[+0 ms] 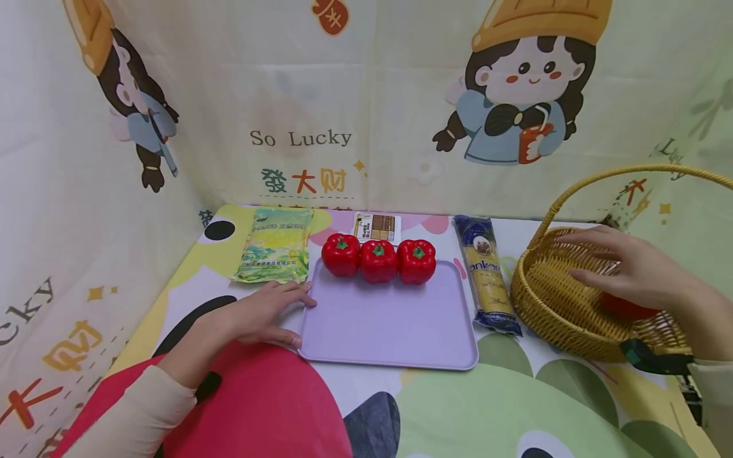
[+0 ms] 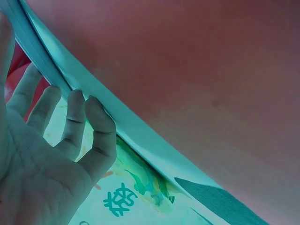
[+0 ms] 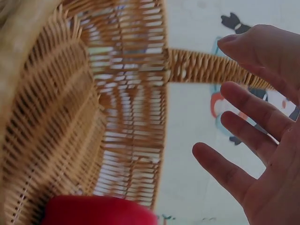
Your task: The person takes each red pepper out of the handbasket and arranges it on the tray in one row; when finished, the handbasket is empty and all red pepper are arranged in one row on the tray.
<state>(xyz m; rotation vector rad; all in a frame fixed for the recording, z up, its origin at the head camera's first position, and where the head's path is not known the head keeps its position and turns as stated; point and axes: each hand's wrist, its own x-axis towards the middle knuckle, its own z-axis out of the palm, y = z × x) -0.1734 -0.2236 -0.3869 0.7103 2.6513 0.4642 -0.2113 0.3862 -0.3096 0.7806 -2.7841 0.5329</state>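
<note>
Three red bell peppers point(image 1: 378, 261) with green stems stand in a row along the far side of a lilac tray point(image 1: 389, 331). My left hand point(image 1: 266, 315) rests at the tray's left edge, its fingers loosely spread and touching the rim. Over the wicker basket point(image 1: 550, 305) on the right hovers my right hand point(image 1: 641, 267), fingers apart and holding nothing. Below that hand a red object point(image 1: 624, 306) lies inside the basket, mostly hidden in the head view. The right wrist view shows part of the smooth red object point(image 3: 101, 211) near the basket wall.
Left of the tray lies a green and yellow packet point(image 1: 277, 245). A small labelled pack point(image 1: 376, 227) sits behind the peppers. A blue and yellow pasta bag point(image 1: 488, 273) lies between tray and basket. The basket's tall handle point(image 1: 630, 168) arches up. Printed cloth walls point(image 1: 401, 95) enclose the table.
</note>
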